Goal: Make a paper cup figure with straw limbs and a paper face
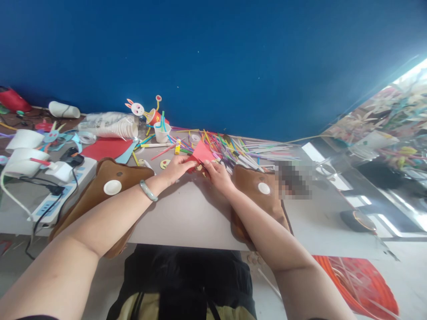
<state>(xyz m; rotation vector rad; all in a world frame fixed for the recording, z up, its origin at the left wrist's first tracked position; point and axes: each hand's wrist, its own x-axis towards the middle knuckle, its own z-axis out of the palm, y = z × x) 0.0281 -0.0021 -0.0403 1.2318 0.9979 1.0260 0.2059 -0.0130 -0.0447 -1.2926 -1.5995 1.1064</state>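
A piece of red paper [203, 152] is held up over the table between both hands, its upper part lighter in colour. My left hand [178, 168] pinches its left side, and a bracelet circles that wrist. On the right side my right hand [217, 174] grips the paper with thumb and fingers. Just beyond the left hand stands a yellow glue stick [178, 146]. A round smiley-face cutout [164, 164] lies beside that hand. Behind the paper, many coloured drinking straws [233, 149] are spread out. What lies under the hands is partly hidden.
Brown cushions lie under the left forearm [96, 195] and right forearm [256, 200]. At left are a power strip [66, 189] with cords, stacked paper cups [113, 129] and red sheets [108, 149]. A rabbit-decorated cup [154, 116] stands near the blue wall [213, 66]. An orange-red basket [362, 282] sits below right.
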